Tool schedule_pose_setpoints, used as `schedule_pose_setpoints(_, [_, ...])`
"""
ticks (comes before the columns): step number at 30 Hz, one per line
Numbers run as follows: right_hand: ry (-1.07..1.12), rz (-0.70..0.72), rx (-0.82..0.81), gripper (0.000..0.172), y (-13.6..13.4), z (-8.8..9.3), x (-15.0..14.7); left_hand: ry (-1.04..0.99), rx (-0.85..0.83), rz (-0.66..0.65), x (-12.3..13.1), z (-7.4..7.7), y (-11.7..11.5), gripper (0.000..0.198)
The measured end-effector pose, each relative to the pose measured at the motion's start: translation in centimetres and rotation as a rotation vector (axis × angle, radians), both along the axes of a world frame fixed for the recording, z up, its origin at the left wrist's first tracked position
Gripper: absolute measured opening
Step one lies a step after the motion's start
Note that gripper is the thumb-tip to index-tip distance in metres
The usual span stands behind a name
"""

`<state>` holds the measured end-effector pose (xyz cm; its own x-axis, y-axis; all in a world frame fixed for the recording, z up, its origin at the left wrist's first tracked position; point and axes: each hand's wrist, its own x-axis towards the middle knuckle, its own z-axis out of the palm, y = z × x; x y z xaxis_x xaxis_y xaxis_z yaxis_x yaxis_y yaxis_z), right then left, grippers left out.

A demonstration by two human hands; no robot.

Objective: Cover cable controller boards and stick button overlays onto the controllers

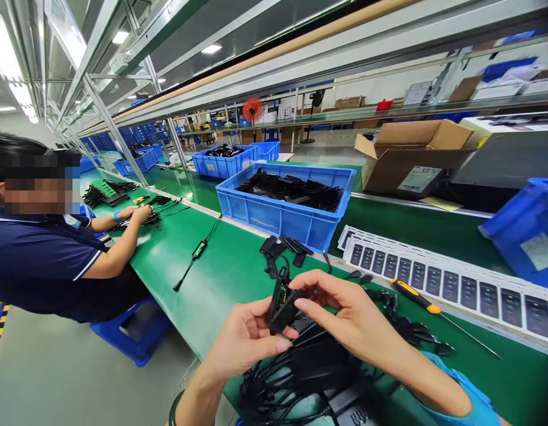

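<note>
Between my two hands is a small black plastic case (pixel 283 315) with a green circuit board showing inside and a black cable at its top. My left hand (pixel 247 337) grips the case from the left and below, thumb in front. My right hand (pixel 340 307) pinches its upper right side, seemingly on a cover half; the seam there is partly hidden by fingers. Beneath the hands lies a heap of black cased units with cables (pixel 318 370). Just beyond them, several loose black case pieces (pixel 278 248) rest on the green bench.
A blue bin (pixel 256 217) full of black parts stands behind my hands. At right lie label sheets (pixel 416 278) and a yellow-black screwdriver (pixel 416 296). A lone circuit board with leads (pixel 198 249) lies on the bench (pixel 221 302). A co-worker (pixel 43 254) sits at left, handling cables.
</note>
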<state>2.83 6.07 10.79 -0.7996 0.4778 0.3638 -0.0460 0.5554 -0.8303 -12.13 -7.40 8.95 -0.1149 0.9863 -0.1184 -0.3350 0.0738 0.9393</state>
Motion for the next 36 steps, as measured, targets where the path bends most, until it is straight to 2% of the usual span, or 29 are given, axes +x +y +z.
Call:
schedule_pose_setpoints(4, [0.105,-0.033,0.036,0.015,-0.6,0.2,0.4,0.022,0.007,-0.001,0.6,-0.2,-0.1,0.053])
schedule_pose_setpoints(9, [0.111,-0.063,-0.082,0.016,-0.7,0.7,0.8,0.046,0.013,0.022,0.9,-0.5,0.1,0.056])
schedule_pose_setpoints(15, [0.1,-0.127,-0.077,0.013,-1.0,-0.8,0.5,0.08,0.034,0.043,1.5,-0.5,0.2,0.053])
schedule_pose_setpoints(17, [0.136,-0.17,-0.14,0.012,-1.3,-1.5,0.2,0.149,0.054,0.069,1.8,-0.5,0.2,0.048])
schedule_pose_setpoints(19, [0.185,-0.184,-0.257,0.017,-1.5,-2.0,-0.1,0.249,0.063,0.098,1.9,-0.6,0.0,0.043])
schedule_pose_setpoints(23, [0.152,-0.057,-0.436,0.031,-1.3,-1.8,-0.2,0.466,0.064,0.111,1.7,-0.6,-0.3,0.037])
schedule_pose_setpoints(27, [0.048,0.088,-0.422,0.038,-0.9,-1.2,-0.3,0.588,0.094,0.08,1.7,-0.5,-0.4,0.039])
schedule_pose_setpoints(33, [0.13,-0.048,-0.372,0.041,-1.4,-2.1,-1.0,0.835,0.095,0.093,2.2,-1.0,-0.2,0.032])
schedule_pose_setpoints(36, [0.139,-0.095,-0.369,0.042,-1.6,-2.5,-1.5,0.84,0.097,0.097,1.9,-0.7,0.1,0.028])
